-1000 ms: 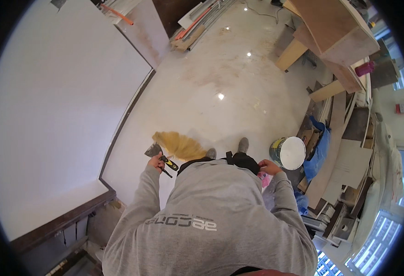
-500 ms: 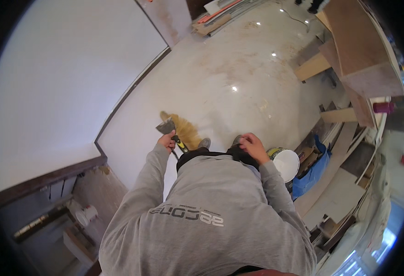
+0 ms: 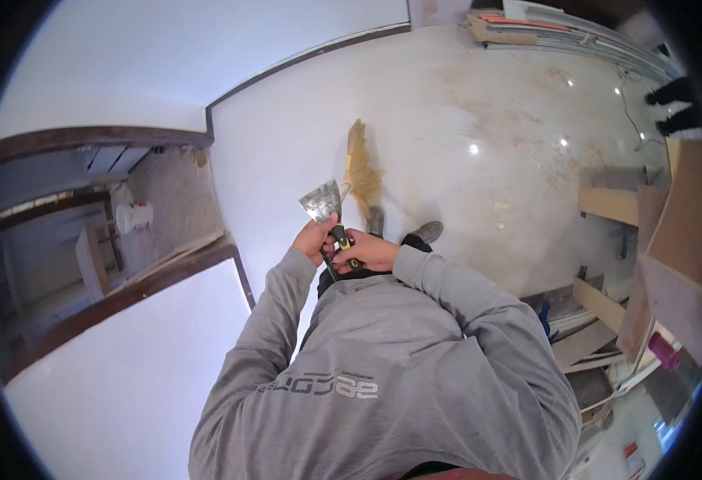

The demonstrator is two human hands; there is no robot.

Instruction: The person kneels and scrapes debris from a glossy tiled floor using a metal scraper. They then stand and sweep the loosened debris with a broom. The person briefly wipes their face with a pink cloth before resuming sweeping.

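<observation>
A putty knife with a wide, smeared metal blade [image 3: 320, 200] and a black and yellow handle is in front of my waist. My left hand [image 3: 311, 240] is closed around it near the base of the blade. From the other side, my right hand [image 3: 373, 250] has its fingers closed about the handle's lower part. Just beyond the hands, a broom with straw-yellow bristles [image 3: 362, 172] shows against the pale floor. Its stick is mostly hidden, and I cannot tell whether a hand also touches it.
White walls with dark trim [image 3: 303, 60] and a doorway stand at left, a white bucket [image 3: 133, 216] inside it. Boards and strips [image 3: 527, 32] lie at the far right. Wooden panels [image 3: 675, 232] crowd the right side. Another person's legs [image 3: 675, 108] show at far right.
My right hand has come across from the right onto the putty knife's handle. My view has turned left, so the doorway shows more and the bucket by my right side is out of sight.
</observation>
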